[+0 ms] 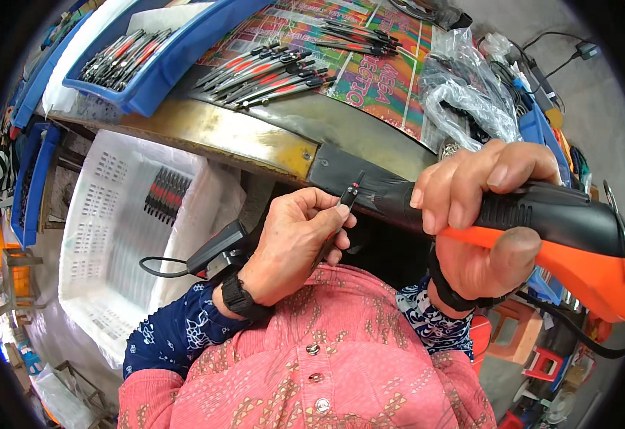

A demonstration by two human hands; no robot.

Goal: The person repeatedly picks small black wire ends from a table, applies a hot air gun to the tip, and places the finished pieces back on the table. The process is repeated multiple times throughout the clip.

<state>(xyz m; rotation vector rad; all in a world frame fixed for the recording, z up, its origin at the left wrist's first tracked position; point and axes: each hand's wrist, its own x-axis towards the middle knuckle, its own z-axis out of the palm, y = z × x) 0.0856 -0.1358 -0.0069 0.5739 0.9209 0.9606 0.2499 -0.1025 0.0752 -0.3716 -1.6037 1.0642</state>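
My left hand [294, 232] pinches a slim black-and-red pen-like tool [335, 220] between thumb and fingers, its end with small round metal parts pointing up and away. My right hand [480, 214] is wrapped around an orange-and-black electric screwdriver [569, 236], thumb on the orange side and fingers over the black top. The screwdriver's dark nose points left, close to the pen-like tool's upper end; whether its tip touches cannot be told. Farther off on the table lie loose piles of similar silver, red and black tools [262, 75].
A blue bin [148, 93] full of similar tools stands at the table's far left. The metal table edge [219, 139] runs just beyond my hands. Left and below is a white lined crate [105, 243] with a row of tools. Plastic bags [462, 86] lie at the right.
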